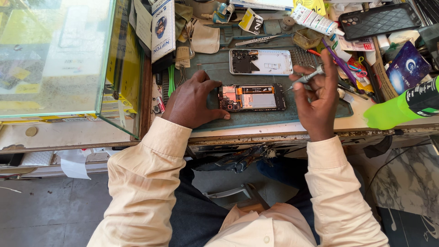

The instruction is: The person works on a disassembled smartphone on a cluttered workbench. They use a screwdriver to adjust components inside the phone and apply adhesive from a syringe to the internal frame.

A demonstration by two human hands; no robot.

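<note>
Opened smartphone (252, 97), light and fragile, best gripped by its edges, is steadied by the left hand (194, 101) while the right hand (315, 98) grasps a screwdriver (305, 78).

A person in a cream shirt sits at a cluttered workbench. The left hand (194, 103) rests flat on the green mat (256, 120), fingers touching the left end of an opened phone (252, 97) whose inner boards are exposed. The right hand (317, 98) grips a slim screwdriver (305, 78), its tip pointing down just beside the phone's right end. A white back cover (261, 61) lies just beyond the phone. A glass case (59, 59) stands at the left, a black phone case (379, 20) at the far right.
</note>
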